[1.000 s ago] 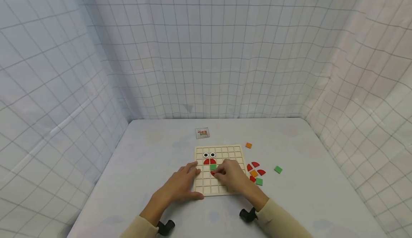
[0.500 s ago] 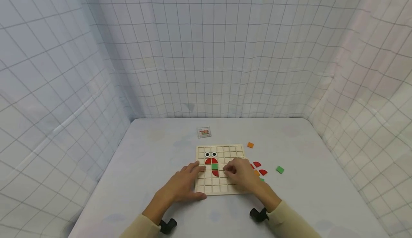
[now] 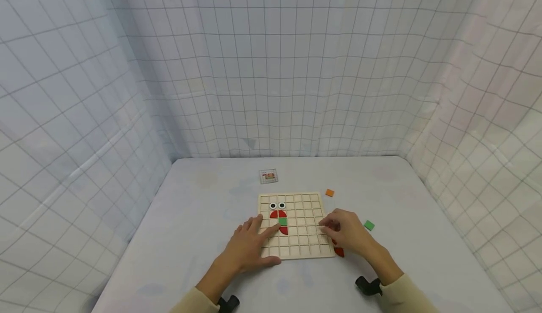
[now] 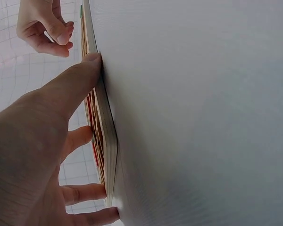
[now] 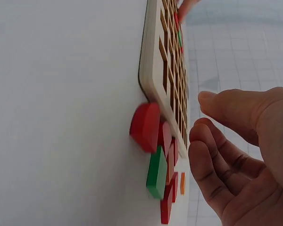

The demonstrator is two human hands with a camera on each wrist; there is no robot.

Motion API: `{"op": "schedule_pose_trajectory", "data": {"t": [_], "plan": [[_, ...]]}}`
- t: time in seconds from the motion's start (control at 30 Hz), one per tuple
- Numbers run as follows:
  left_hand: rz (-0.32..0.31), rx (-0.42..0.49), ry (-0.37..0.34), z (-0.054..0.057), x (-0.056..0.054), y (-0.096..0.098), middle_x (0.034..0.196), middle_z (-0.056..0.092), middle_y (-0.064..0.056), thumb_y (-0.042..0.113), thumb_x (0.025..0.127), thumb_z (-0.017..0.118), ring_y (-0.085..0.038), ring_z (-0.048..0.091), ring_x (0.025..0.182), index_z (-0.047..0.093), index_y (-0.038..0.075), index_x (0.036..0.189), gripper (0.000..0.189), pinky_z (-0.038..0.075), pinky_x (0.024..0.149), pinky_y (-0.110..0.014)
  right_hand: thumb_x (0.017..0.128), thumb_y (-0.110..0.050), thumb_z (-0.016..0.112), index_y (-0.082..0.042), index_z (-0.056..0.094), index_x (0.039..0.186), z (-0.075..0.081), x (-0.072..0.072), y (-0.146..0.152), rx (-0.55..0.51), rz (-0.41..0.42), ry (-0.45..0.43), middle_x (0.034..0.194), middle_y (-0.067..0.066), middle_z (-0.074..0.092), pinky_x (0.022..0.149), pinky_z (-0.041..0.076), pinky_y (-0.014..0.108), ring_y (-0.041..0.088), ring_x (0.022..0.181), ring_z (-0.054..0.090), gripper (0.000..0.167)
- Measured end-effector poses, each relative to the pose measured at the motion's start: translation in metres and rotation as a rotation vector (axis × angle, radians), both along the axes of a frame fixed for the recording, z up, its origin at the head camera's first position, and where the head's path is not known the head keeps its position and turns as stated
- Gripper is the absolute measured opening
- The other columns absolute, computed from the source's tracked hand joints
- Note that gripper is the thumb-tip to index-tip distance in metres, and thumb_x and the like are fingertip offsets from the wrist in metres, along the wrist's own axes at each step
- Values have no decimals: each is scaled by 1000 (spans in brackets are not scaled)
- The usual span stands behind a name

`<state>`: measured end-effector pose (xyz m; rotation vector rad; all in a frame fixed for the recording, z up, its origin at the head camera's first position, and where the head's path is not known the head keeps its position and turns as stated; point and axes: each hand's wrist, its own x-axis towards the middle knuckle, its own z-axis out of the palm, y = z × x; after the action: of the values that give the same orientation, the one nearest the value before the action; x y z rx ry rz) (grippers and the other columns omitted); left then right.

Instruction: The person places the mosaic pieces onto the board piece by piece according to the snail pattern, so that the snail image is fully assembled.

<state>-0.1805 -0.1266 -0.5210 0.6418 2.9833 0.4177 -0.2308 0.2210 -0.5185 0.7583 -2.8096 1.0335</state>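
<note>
A wooden grid board (image 3: 305,228) lies flat on the table. It carries two eye discs (image 3: 277,205), red quarter-circle pieces (image 3: 278,214), a green square (image 3: 282,221) and another red quarter-circle (image 3: 283,231) below that. My left hand (image 3: 246,247) is spread at the board's left side, thumb at the front edge, a straight index fingertip right at the lower red piece. Over the right edge hovers my right hand (image 3: 347,230), fingers loosely bent. The right wrist view shows a gap between thumb and fingers (image 5: 203,134), nothing held. Beneath it a red piece (image 5: 145,127) looks blurred by the board's corner.
Several red pieces, a green block (image 5: 156,173) and an orange piece (image 5: 182,183) lie beside the board's right edge. Another green square (image 3: 369,225) sits farther right, an orange square (image 3: 330,193) behind the corner. A small picture card (image 3: 268,176) lies beyond the board.
My right hand has let go of the lower red quarter-circle and moved right to the board's edge. My left index finger has reached onto that piece. A loose red piece shows nearer the front corner.
</note>
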Motion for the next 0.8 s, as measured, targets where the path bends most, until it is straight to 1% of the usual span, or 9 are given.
{"op": "schedule_pose_trajectory", "data": {"t": [0.07, 0.17, 0.33, 0.43, 0.5, 0.67, 0.8], "plan": [[4, -16, 10, -2, 0, 2, 178, 48, -30, 77, 93, 86, -59, 54, 160, 57, 32, 173, 96, 52, 123, -77, 102, -8, 90, -12, 88, 110, 1, 0, 12, 0, 0, -5, 102, -5, 78, 75, 59, 21, -1, 85, 65, 9], [11, -19, 12, -1, 0, 4, 177, 48, -30, 77, 92, 87, -59, 54, 160, 58, 32, 172, 96, 51, 123, -78, 101, -9, 91, -13, 88, 109, 1, 1, 27, 3, -2, -13, 103, -5, 79, 75, 59, 21, 0, 85, 66, 10], [32, -8, -28, 2, 2, 5, 179, 46, -30, 77, 92, 87, -58, 51, 163, 58, 32, 172, 97, 49, 126, -78, 99, -15, 94, -17, 90, 110, -1, 3, 43, 25, -12, -37, 102, -8, 77, 74, 56, 21, 2, 84, 61, 12], [42, 4, -46, 1, 3, 5, 181, 45, -30, 77, 92, 87, -58, 50, 164, 56, 32, 173, 98, 47, 128, -78, 99, -16, 95, -17, 89, 113, -4, 5, 50, 33, 6, -51, 102, -8, 77, 74, 56, 21, 2, 85, 60, 15], [42, 10, -50, 0, 3, 5, 181, 45, -30, 77, 92, 87, -59, 49, 164, 55, 32, 174, 99, 46, 129, -79, 98, -16, 96, -16, 88, 114, -4, 6, 54, 27, 19, -79, 103, -7, 78, 74, 55, 21, 2, 86, 60, 18], [38, 9, -41, -2, 2, 4, 181, 44, -30, 77, 93, 87, -60, 49, 164, 53, 33, 175, 99, 46, 129, -79, 95, -17, 98, -15, 86, 114, -6, 9, 60, 2, 47, -142, 107, -3, 79, 74, 55, 21, 1, 85, 60, 23], [34, 6, -29, -3, 1, 4, 181, 44, -30, 75, 94, 87, -60, 50, 164, 54, 36, 173, 95, 46, 128, -79, 94, -17, 99, -15, 85, 115, -7, 10, 62, 4, 60, -164, 107, -3, 78, 74, 56, 20, 2, 84, 61, 26]]}}
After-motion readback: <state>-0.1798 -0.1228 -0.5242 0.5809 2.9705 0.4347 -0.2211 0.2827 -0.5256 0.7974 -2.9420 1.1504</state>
